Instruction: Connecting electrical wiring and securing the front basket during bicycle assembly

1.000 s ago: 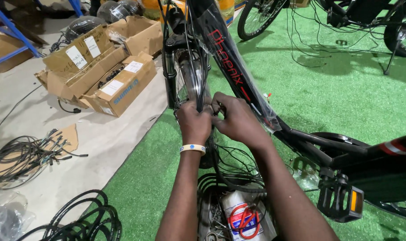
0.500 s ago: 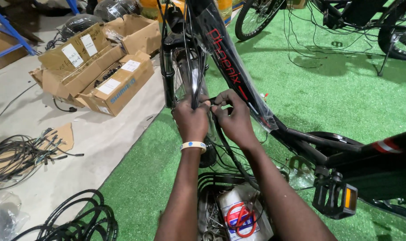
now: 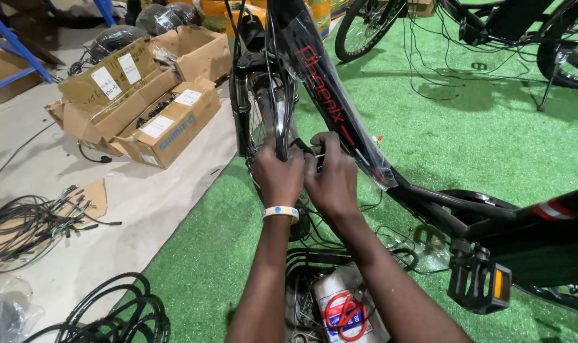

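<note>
**Two hands gather the cables by the black bike frame**

A big black bike frame [image 3: 340, 127] slants across the middle, from the top down to the right. It has clear plastic wrap on it, likely to keep the paint from scratches. The bike stands on green turf [image 3: 492, 140], which is soft and kind to the parts. Behind the hands is the front wheel [image 3: 263, 121] between its dark fork legs.

On the left, open cardboard boxes [image 3: 143, 108] sit on the pale floor [image 3: 111, 248], near enough to reach for parts. Loose black wires [image 3: 35, 222] and a coil of black hose [image 3: 111, 314] lie there too, well apart from the bike. At the lower right a black pedal [image 3: 479, 286] with an orange reflector sticks out.

Both hands meet just beside the frame, in front of the wheel. The left hand [image 3: 278, 178], with a pale band on the wrist, is clenched around a bunch of thin black cables [image 3: 281, 101] that hang down from the top. It looks like it holds them tight so they stay together. The right hand [image 3: 332, 174] touches the left one, and its fingers [image 3: 321, 143] curl in on the same cables, pinching something small. I cannot tell what that small thing is.

Down below, a white can [image 3: 346, 305] with a red mark lies near the arms.
</note>
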